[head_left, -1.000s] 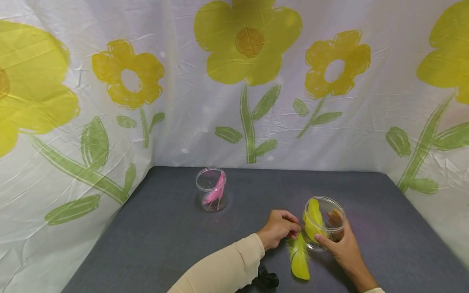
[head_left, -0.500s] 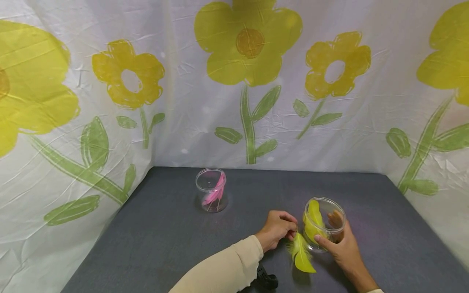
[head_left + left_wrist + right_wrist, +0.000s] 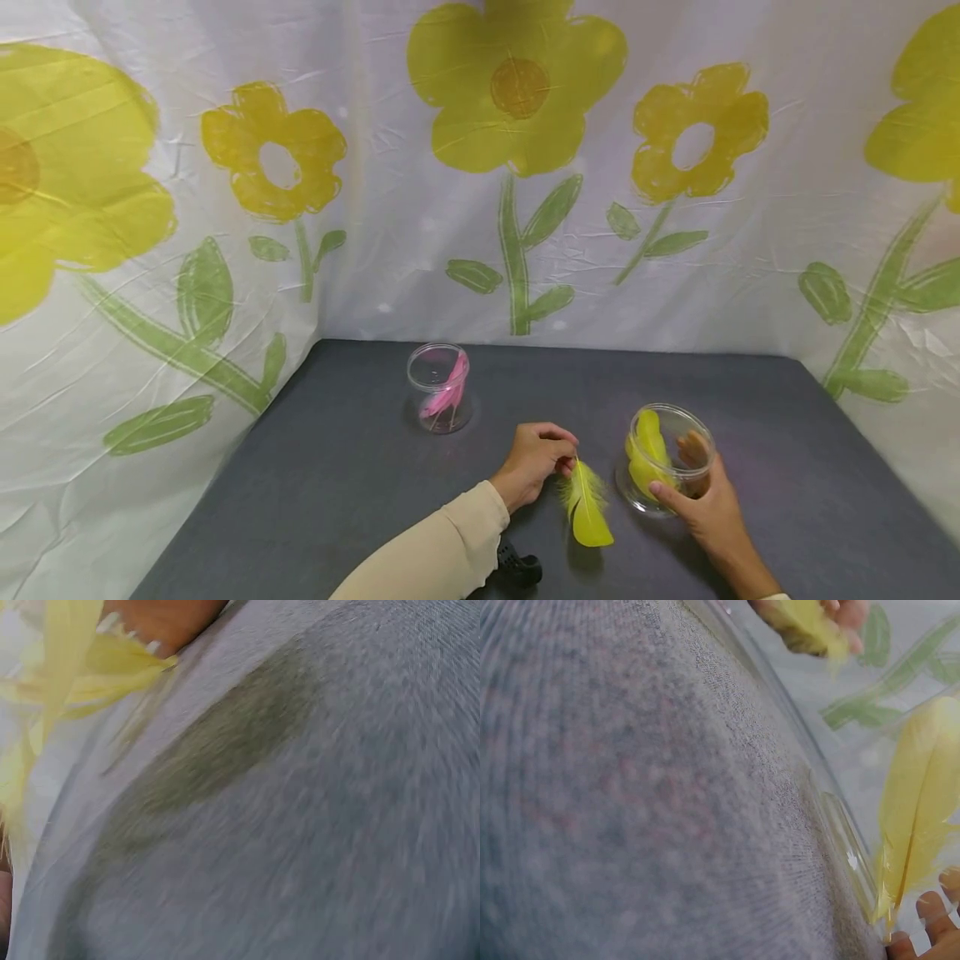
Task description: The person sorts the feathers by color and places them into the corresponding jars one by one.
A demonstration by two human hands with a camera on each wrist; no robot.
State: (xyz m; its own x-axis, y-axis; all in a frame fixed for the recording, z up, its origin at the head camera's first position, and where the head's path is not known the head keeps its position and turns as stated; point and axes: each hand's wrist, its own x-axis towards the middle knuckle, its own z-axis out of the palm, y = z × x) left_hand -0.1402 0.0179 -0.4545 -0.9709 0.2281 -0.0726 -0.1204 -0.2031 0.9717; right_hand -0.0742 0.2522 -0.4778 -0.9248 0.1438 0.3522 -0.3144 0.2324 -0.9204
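Note:
My left hand [image 3: 534, 463] pinches a yellow feather [image 3: 590, 518] by its quill end, fingertips together, and the vane hangs down over the dark cloth. To its right, my right hand [image 3: 708, 515] grips a clear plastic jar [image 3: 692, 473] from the right side, thumb in front and fingers behind the wall. Yellow feathers [image 3: 649, 450] stand inside that jar, leaning to its left side. In the right wrist view, one yellow feather [image 3: 919, 791] shows large beside my right fingertips [image 3: 933, 909]. The left wrist view has yellow feather pieces [image 3: 82, 671] at its upper left.
Further back on the left stands a second clear jar [image 3: 415, 392] holding pink feathers [image 3: 447, 393]. A black strap-like object [image 3: 519, 569] lies by my left forearm. The dark grey table cloth [image 3: 360, 467] ends at a white flower-printed curtain [image 3: 390, 275].
My left hand has drawn left, away from the jar, with the yellow feather still pinched. The right hand keeps its grip on the jar in nearly the same place.

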